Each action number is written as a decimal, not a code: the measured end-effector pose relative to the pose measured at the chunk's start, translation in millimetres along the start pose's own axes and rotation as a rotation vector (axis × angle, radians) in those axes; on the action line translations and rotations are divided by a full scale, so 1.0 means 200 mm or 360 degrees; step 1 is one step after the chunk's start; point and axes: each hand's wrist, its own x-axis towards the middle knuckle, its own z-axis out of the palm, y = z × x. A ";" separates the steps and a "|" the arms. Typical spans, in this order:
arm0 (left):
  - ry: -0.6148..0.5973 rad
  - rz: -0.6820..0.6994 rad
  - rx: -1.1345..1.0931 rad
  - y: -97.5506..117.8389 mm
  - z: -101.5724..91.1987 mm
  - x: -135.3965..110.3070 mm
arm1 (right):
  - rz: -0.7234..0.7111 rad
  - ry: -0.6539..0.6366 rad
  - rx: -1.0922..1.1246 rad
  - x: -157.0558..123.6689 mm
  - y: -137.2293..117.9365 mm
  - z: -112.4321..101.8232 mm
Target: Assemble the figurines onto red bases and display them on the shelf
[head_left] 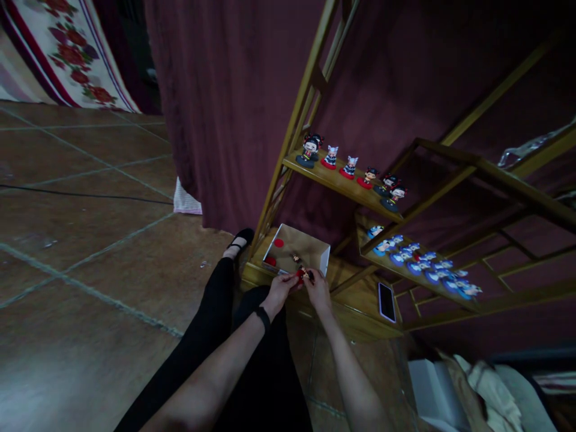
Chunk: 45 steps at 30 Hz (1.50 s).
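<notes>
Left hand [278, 291], right hand [318, 290], figurine [305, 273] seemingly between.

The small red-and-black figurine [300, 275] is in my fingers; my shallow rectangular cardboard box [311, 247] shows white outside, tan inside; my wristband [263, 320], black; the draped cloth curtain [234, 108], plain plum; the hanging fabric [74, 54], white with red flowers.

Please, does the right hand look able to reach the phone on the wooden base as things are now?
Probably yes. The phone lies to its right on the wooden base, and nothing seems to cover it; however, the right hand is occupied with a small figure.
</notes>
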 end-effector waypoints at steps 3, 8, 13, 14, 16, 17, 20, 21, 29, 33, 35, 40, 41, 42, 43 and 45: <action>0.0040 0.0020 0.0011 0.00 0.00 0.00 | 0.0058 -0.0001 -0.0047 0.00 0.00 0.00; 0.0050 0.0028 0.0040 0.00 0.00 0.01 | 0.0108 0.0009 -0.0079 -0.01 -0.02 0.00; 0.0066 -0.0013 0.0057 0.00 -0.01 0.01 | 0.0110 -0.0022 -0.0155 -0.01 -0.02 0.01; 0.0071 -0.0015 0.0054 0.00 -0.01 0.01 | 0.0105 -0.0021 -0.0162 -0.02 -0.02 0.02; 0.0074 -0.0019 0.0047 0.00 -0.02 0.01 | 0.0093 0.0002 -0.0179 -0.02 -0.02 0.03; 0.0075 -0.0019 0.0043 0.00 -0.02 0.01 | 0.0090 0.0014 -0.0192 -0.03 -0.02 0.03; 0.0078 -0.0020 0.0033 0.00 -0.03 0.01 | 0.0078 0.0044 -0.0245 -0.04 -0.04 0.05; 0.0075 -0.0022 0.0032 0.00 -0.03 0.01 | 0.0074 0.0050 -0.0264 -0.04 -0.05 0.05; 0.0031 -0.0064 0.0040 0.01 -0.05 0.01 | 0.0025 0.0055 -0.0327 -0.06 -0.12 0.07; 0.0111 -0.0061 0.0039 0.01 -0.03 0.01 | 0.0005 0.0075 -0.0140 -0.04 -0.13 0.07; 0.0145 -0.0069 0.0024 0.01 -0.02 0.01 | 0.0067 0.0120 0.0079 -0.03 -0.12 0.07; 0.0194 -0.0115 -0.0087 0.02 -0.01 0.03 | 0.0472 0.0283 0.0911 -0.05 -0.07 0.09; 0.0197 -0.0116 -0.0108 0.03 -0.02 0.03 | 0.0567 0.0289 0.1074 -0.06 -0.06 0.10; 0.0198 -0.0115 -0.0118 0.03 -0.02 0.03 | 0.0653 0.0269 0.1227 -0.08 -0.06 0.10; 0.0195 -0.0114 -0.0117 0.03 -0.03 0.04 | 0.0722 0.0234 0.1364 -0.10 -0.06 0.10; 0.0198 -0.0110 -0.0093 0.02 -0.04 0.04 | 0.0798 0.0178 0.1558 -0.13 -0.06 0.11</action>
